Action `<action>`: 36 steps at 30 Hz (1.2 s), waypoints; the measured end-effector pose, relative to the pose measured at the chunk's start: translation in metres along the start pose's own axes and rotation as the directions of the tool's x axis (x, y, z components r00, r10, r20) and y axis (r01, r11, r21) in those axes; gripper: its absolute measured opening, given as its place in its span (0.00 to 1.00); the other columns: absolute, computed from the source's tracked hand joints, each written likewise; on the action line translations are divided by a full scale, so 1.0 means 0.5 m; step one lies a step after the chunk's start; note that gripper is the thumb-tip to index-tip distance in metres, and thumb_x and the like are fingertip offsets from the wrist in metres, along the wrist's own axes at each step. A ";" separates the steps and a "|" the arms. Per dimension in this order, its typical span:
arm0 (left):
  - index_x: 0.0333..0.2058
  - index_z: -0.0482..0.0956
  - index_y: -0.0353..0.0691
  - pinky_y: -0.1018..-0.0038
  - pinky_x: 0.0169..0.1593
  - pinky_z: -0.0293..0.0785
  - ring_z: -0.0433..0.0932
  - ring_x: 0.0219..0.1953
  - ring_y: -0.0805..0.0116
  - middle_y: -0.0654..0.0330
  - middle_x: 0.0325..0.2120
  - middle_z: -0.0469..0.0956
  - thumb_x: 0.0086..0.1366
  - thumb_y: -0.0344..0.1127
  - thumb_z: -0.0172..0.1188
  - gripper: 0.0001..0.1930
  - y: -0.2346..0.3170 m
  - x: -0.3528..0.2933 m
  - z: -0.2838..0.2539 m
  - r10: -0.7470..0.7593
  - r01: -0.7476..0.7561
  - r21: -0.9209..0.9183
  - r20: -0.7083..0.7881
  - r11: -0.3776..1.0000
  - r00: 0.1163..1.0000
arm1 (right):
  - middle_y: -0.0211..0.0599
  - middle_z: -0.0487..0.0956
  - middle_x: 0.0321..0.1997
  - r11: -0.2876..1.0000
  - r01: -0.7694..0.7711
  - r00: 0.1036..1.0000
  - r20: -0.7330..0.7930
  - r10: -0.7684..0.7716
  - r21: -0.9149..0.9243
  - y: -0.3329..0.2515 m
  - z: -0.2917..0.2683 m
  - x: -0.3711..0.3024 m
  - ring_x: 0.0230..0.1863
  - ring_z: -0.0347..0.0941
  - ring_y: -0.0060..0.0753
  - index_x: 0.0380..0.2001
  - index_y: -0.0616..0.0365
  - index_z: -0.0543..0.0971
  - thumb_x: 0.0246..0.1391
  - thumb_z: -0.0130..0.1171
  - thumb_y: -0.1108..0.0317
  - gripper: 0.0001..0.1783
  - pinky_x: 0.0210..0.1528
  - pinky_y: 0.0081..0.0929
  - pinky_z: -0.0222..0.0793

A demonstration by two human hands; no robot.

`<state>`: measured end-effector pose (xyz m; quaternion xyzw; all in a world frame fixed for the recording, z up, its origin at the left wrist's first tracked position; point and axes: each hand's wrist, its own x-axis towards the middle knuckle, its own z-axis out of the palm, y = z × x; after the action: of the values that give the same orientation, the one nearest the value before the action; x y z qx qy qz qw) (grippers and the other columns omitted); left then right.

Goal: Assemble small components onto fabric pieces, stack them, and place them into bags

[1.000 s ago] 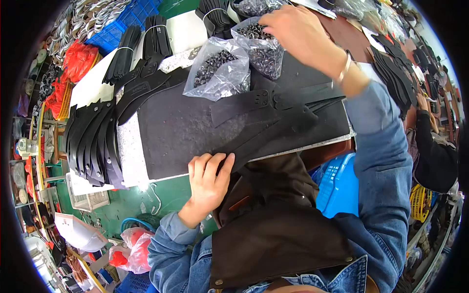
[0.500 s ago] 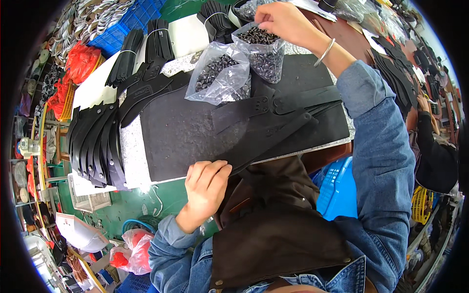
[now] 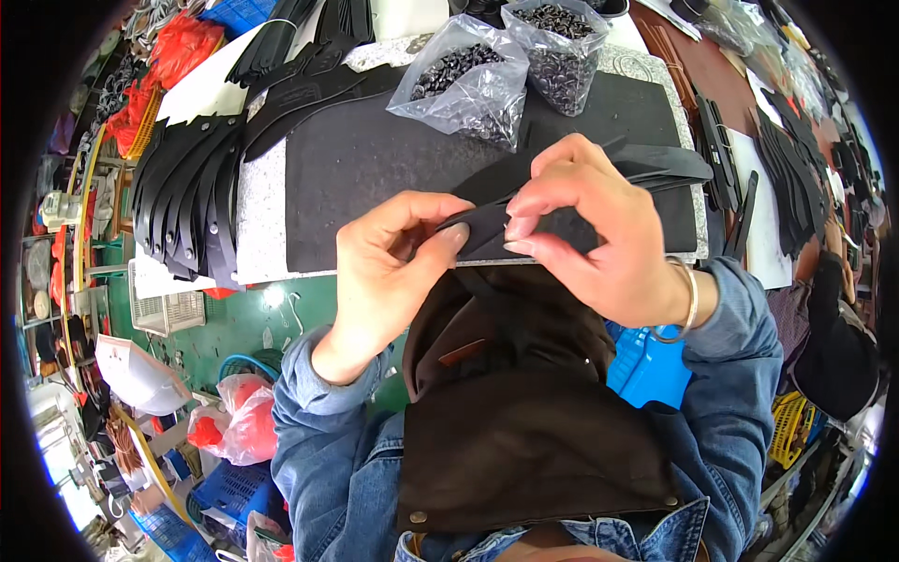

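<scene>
Head view shows the left hand (image 3: 389, 272) and right hand (image 3: 599, 234) both pinching a black leather strip (image 3: 562, 201), its long axis running rightward over the counter (image 3: 262, 225).

Two clear plastic bags (image 3: 465, 82) of dark rivets sit on the black mat's (image 3: 375, 169) far edge.

The right hand (image 3: 599, 225) covers the middle of the black strap (image 3: 562, 225), so whatever its fingertips pinch there is too small to see, and the top edge cuts off the far bag of dark metal bits (image 3: 562, 42).
</scene>
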<state>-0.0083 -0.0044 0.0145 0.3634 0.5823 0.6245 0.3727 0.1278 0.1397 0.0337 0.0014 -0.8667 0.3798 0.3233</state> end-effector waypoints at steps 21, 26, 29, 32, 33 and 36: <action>0.34 0.78 0.32 0.75 0.30 0.71 0.75 0.28 0.65 0.55 0.27 0.77 0.44 0.15 0.58 0.15 0.001 -0.011 0.013 0.460 -0.447 0.450 0.087 0.773 0.884 | 0.34 0.72 0.43 0.924 0.247 0.963 -0.033 -0.268 -0.291 0.023 0.026 -0.003 0.44 0.64 0.45 0.21 0.53 0.73 0.20 0.68 0.73 0.17 0.41 0.37 0.61; 0.36 0.78 0.33 0.74 0.33 0.71 0.75 0.28 0.63 0.55 0.27 0.77 0.42 0.17 0.60 0.17 -0.007 -0.008 0.003 0.481 -0.473 0.395 0.087 0.788 0.873 | 0.40 0.73 0.43 0.899 0.328 0.941 0.013 -0.339 -0.291 0.026 0.026 -0.001 0.45 0.63 0.46 0.22 0.55 0.75 0.31 0.67 0.68 0.12 0.44 0.37 0.63; 0.36 0.78 0.33 0.73 0.34 0.71 0.75 0.29 0.61 0.55 0.28 0.77 0.41 0.17 0.62 0.19 -0.001 -0.006 0.006 0.483 -0.490 0.364 0.116 0.792 0.868 | 0.34 0.73 0.42 0.916 0.330 0.939 -0.020 -0.343 -0.227 0.036 0.032 0.008 0.45 0.64 0.43 0.21 0.54 0.74 0.30 0.66 0.66 0.12 0.42 0.35 0.62; 0.35 0.77 0.33 0.72 0.33 0.71 0.74 0.29 0.61 0.55 0.27 0.76 0.39 0.18 0.64 0.19 0.000 -0.003 0.002 0.491 -0.493 0.413 0.119 0.766 0.863 | 0.30 0.74 0.40 0.942 0.275 0.956 -0.051 -0.289 -0.191 0.040 0.033 0.025 0.44 0.66 0.37 0.21 0.53 0.74 0.31 0.67 0.66 0.12 0.43 0.34 0.61; 0.34 0.77 0.33 0.72 0.32 0.70 0.73 0.28 0.61 0.56 0.26 0.76 0.40 0.18 0.65 0.18 -0.011 -0.004 -0.004 0.508 -0.495 0.443 0.098 0.748 0.856 | 0.32 0.75 0.38 0.989 0.124 0.991 0.061 -0.119 -0.085 0.037 0.028 0.036 0.41 0.69 0.37 0.23 0.54 0.75 0.35 0.66 0.65 0.11 0.42 0.34 0.63; 0.31 0.77 0.35 0.71 0.29 0.69 0.72 0.27 0.61 0.58 0.25 0.74 0.40 0.19 0.65 0.15 -0.018 -0.002 -0.009 0.551 -0.507 0.518 0.078 0.689 0.831 | 0.41 0.77 0.24 0.972 -0.173 0.930 0.351 0.108 0.159 0.078 0.015 0.102 0.28 0.74 0.42 0.28 0.62 0.75 0.51 0.55 0.60 0.14 0.32 0.31 0.69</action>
<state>-0.0115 -0.0072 0.0052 0.5755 0.6134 0.5393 0.0403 0.0739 0.1749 0.0329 0.0350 -0.8678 0.4757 0.1390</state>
